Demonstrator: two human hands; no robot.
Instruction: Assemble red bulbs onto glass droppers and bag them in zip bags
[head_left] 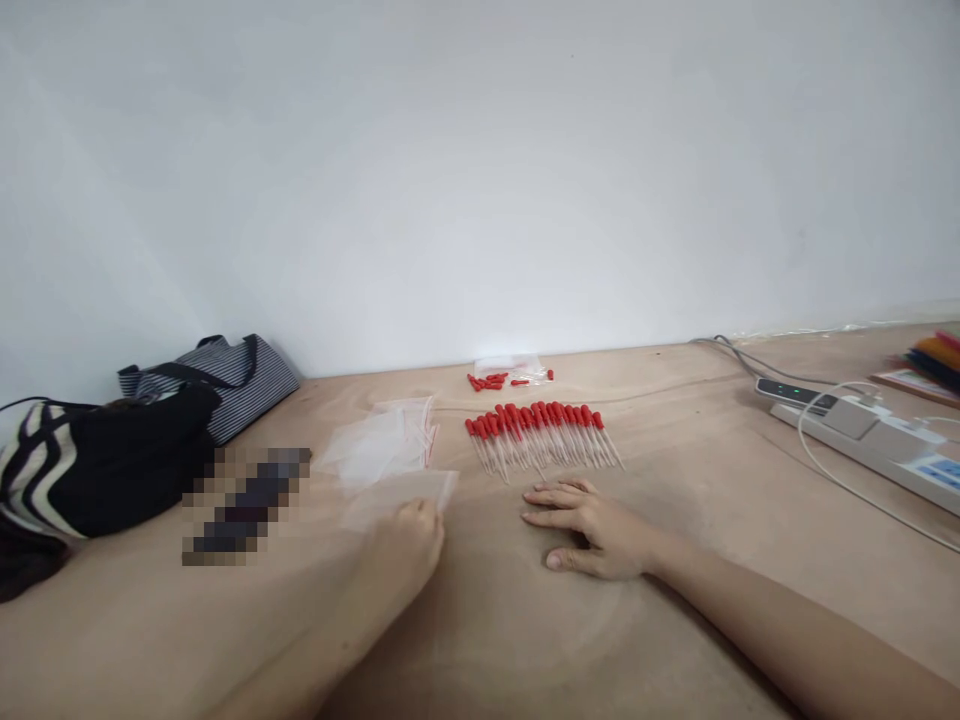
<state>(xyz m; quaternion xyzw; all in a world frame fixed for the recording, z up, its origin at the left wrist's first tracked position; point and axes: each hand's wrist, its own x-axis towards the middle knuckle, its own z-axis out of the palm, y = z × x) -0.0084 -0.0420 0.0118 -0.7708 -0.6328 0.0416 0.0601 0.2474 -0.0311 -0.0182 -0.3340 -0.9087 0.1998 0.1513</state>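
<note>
My left hand (416,545) is closed at the near edge of a clear plastic bag (382,497); its fingers are curled and seem to pinch the bag's corner. Behind it lies a pile of clear zip bags (379,440) with red edges. My right hand (592,528) rests palm down on the table with its fingers spread, holding nothing. Just beyond it, a row of red-tipped clear droppers (540,435) lies side by side. Farther back are several loose red caps (491,381) beside another clear bag (511,368).
At the left are a striped bag (259,375), a black cloth item (142,460) and a blurred dark object (247,505). A white power strip (870,440) with cables lies at the right, near colourful items (937,360). A wall stands behind the table (480,640).
</note>
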